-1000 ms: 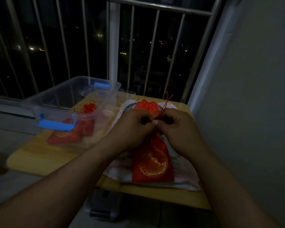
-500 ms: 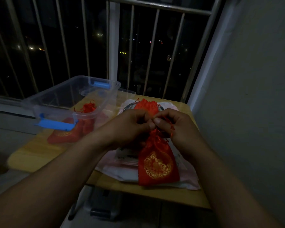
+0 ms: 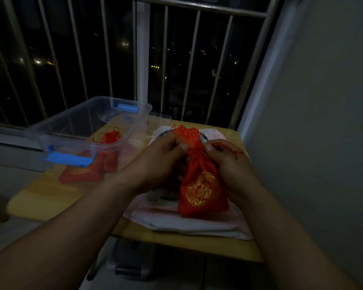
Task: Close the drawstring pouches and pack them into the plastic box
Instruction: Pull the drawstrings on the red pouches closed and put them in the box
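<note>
- Two hands work one pouch at centre frame: the left hand [image 3: 161, 162] and right hand [image 3: 231, 164], fingers curled, pinch the gathered neck of a red drawstring pouch [image 3: 203, 189].
- Its long axis runs top to bottom of the frame, neck up, gold emblem facing the camera, above a white cloth [image 3: 197, 227] on the counter [image 3: 50, 195].
- Two packed pouches [image 3: 80, 172] lie in the single clear plastic box [image 3: 88, 130], centre left.

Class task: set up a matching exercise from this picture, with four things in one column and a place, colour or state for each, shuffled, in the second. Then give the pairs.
1 held pouch
2 plastic box
3 box latch
4 cloth

a blue
b spread on the table
c pinched at the neck by left hand and right hand
d clear, holding red pouches

Pairs: 1-c, 2-d, 3-a, 4-b
</note>
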Motion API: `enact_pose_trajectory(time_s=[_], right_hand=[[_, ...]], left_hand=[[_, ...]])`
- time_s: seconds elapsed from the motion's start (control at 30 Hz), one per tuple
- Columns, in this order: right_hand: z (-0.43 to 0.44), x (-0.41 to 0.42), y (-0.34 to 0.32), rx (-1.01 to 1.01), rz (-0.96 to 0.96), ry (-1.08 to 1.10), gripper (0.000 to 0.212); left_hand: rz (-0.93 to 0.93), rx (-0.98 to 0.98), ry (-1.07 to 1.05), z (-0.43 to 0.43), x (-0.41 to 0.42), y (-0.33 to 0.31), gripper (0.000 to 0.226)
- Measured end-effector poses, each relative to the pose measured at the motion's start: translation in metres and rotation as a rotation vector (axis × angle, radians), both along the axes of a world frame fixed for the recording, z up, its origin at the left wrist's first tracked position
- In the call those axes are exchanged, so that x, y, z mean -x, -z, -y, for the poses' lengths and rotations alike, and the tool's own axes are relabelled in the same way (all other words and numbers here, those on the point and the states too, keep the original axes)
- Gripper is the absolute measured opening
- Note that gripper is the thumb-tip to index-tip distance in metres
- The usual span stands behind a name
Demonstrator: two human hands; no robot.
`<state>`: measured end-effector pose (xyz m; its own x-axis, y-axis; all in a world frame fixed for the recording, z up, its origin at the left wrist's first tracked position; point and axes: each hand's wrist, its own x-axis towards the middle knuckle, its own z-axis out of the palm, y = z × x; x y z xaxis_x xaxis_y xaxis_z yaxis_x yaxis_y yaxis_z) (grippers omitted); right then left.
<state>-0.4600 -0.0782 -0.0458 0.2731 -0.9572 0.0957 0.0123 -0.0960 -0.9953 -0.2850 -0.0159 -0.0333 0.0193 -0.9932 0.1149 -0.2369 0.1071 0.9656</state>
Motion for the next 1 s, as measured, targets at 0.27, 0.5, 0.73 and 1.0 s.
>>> enact_pose_trajectory(time_s=[0.27, 0.5, 0.73, 1.0], right_hand=[[0.001, -0.005, 0.005, 0.061, -0.049, 0.109, 0.018], [-0.001, -0.007, 0.001, 0.145, -0.085, 0.191, 0.018], [-0.005, 0.0, -0.004, 0.105, -0.042, 0.133, 0.017], [-0.01, 0.009, -0.012, 0.047, -0.122, -0.094, 0.018]], left_hand=[[-0.074, 0.061, -0.051, -0.003, 0.006, 0.004, 0.025], [-0.039, -0.052, 0.019, 0.001, 0.015, 0.009, 0.037], [0.084, 0.0, -0.077, 0.002, 0.008, 0.009, 0.024], [-0.113, 0.05, -0.171, -0.005, 0.002, 0.005, 0.038]])
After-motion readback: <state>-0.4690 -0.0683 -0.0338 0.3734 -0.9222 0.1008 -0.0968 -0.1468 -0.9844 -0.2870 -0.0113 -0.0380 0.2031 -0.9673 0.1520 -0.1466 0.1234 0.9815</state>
